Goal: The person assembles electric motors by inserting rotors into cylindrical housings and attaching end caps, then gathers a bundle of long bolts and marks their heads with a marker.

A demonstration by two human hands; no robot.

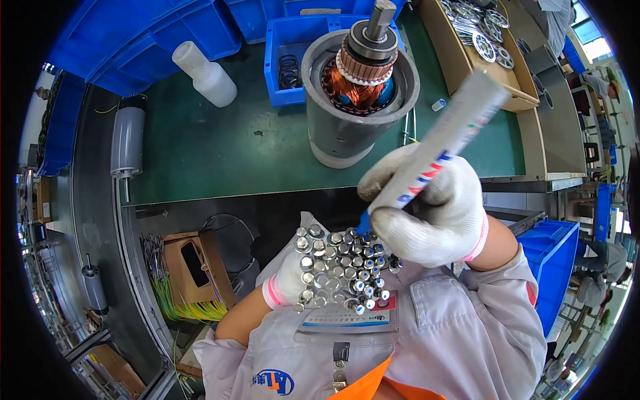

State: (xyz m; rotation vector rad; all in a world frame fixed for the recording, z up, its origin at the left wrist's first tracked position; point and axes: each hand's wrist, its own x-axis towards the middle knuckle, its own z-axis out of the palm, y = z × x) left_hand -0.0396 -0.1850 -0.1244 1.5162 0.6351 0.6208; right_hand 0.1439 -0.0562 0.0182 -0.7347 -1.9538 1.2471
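My left hand (285,283), in a white knit glove, is closed around a bundle of metal bolts (331,270) held upright before my chest. Their round, shiny heads face up, and several on the right side carry pale blue or white marks. Most of the fingers are hidden behind the bolts. In my gloved right hand (440,217) is a white paint marker (437,147), pinched between thumb and fingers and slanting down to the left. Its blue tip (363,224) is at the far edge of the bolt heads; whether it touches one I cannot tell.
On the green bench (247,147) stand a grey motor housing (340,127) with a copper-wound armature (363,80), a white bottle (210,80) and a blue bin (283,93). A box of metal discs (460,57) is at far right. Lower left, a cardboard box (213,260) sits beside yellow-green wires.
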